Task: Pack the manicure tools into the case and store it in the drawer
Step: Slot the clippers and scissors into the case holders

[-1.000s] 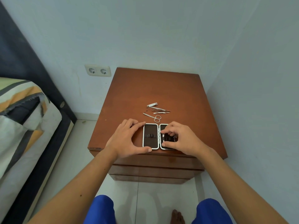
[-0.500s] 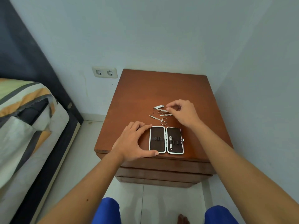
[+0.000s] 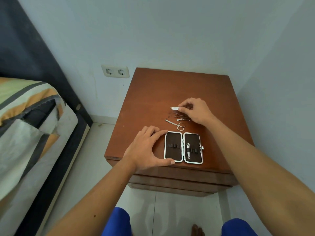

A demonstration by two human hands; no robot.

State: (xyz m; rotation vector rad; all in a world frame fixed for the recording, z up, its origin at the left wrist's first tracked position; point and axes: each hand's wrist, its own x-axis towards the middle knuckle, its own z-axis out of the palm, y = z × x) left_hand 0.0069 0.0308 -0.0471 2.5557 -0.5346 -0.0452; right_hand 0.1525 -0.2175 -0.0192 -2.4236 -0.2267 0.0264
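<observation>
On the brown wooden nightstand (image 3: pixel 153 92), the open silver-rimmed case (image 3: pixel 183 147) now holds one tool; left hand (image 3: pixel 144 149) braces it, fingers spread, while right hand (image 3: pixel 194 110), newly at twelve o'clock, pinches the small silver nail clipper (image 3: pixel 174 108).

Bare forearms (no sleeves), blue shorts (image 3: pixel 117 222), bare foot (image 3: pixel 197 230).

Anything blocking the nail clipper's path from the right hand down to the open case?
Nothing solid blocks it. The right hand pinches the nail clipper at the far end of the loose tools. The scissors lie on the nightstand between it and the case, low enough to lift over.
</observation>
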